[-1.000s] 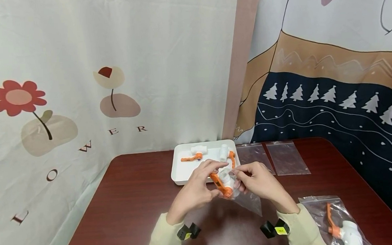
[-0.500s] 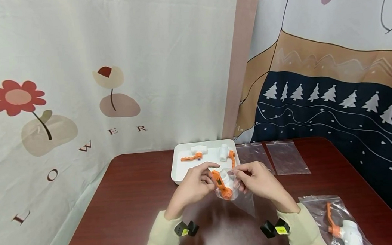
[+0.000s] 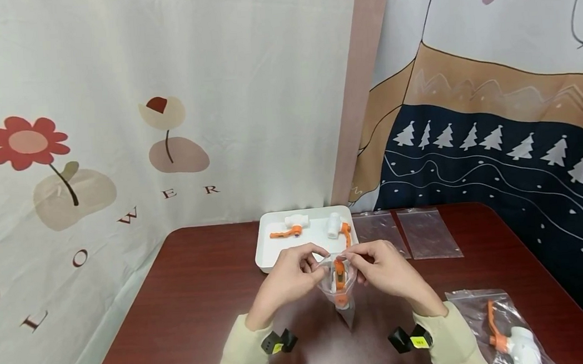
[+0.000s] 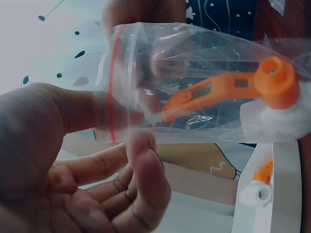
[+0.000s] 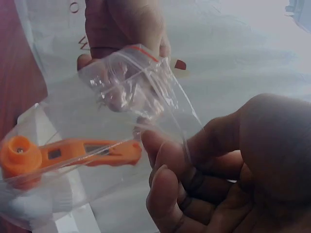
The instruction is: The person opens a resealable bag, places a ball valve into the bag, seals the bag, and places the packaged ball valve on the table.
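Note:
A white ball valve with an orange lever (image 3: pixel 339 275) is inside a clear zip bag (image 3: pixel 348 316), held up above the table. My left hand (image 3: pixel 289 277) pinches one side of the bag's mouth between thumb and fingers. On the opposite side, my right hand (image 3: pixel 388 269) pinches the other edge. The left wrist view shows the red zip line (image 4: pixel 114 87) near the left thumb, with the orange lever (image 4: pixel 214 92) pointing toward the mouth. Seen from the right wrist, the valve's white body (image 5: pixel 34 208) lies deeper in the bag.
Behind the hands stands a white tray (image 3: pixel 264 250) with two more valves, one being the left valve (image 3: pixel 296 222). Flat bags, such as the right-hand one (image 3: pixel 430 235), lie beside it. A bagged valve (image 3: pixel 519 346) lies at the front right.
My left hand has moved from the valve to the bag's mouth and now pinches it. The valve has dropped deeper into the bag, its lever now upright. The right hand stays almost still.

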Action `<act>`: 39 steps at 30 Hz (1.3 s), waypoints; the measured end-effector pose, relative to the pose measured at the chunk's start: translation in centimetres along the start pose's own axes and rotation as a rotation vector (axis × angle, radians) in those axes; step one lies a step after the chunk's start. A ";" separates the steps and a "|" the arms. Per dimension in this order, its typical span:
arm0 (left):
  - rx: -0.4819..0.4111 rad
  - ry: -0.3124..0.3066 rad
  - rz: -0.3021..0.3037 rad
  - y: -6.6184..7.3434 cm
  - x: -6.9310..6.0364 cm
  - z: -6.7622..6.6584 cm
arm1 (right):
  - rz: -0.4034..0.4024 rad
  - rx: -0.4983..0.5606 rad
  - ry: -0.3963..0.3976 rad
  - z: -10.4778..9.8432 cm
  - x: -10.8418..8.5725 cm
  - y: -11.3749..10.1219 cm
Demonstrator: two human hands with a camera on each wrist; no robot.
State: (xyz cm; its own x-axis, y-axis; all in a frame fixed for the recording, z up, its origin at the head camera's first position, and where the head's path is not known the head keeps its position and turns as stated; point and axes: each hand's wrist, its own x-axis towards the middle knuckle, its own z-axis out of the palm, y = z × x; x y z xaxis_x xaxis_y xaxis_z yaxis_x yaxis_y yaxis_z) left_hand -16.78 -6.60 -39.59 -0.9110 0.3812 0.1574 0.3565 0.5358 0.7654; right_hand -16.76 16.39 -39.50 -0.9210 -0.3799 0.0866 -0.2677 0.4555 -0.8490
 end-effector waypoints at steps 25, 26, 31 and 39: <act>-0.062 0.385 0.051 0.3 0.1 -0.4 | -0.301 -0.175 -0.021 0.5 -0.9 -1.2; -0.065 0.392 0.042 0.4 0.1 -0.4 | -0.314 -0.186 -0.020 0.5 -1.0 -1.3; -0.101 0.433 0.027 0.3 0.1 -0.5 | -0.329 -0.283 -0.049 0.7 -1.3 -1.4; -0.129 0.467 0.016 0.0 0.2 -0.7 | -0.340 -0.354 -0.017 0.9 -1.2 -1.4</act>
State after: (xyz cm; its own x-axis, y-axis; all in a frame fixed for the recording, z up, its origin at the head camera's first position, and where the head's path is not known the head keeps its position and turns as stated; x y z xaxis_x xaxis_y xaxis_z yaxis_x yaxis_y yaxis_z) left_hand -17.08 -7.10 -39.12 -0.9121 -0.0060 0.4100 0.3691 0.4236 0.8272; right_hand -15.03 15.53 -38.89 -0.7605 -0.5665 0.3173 -0.6352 0.5478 -0.5444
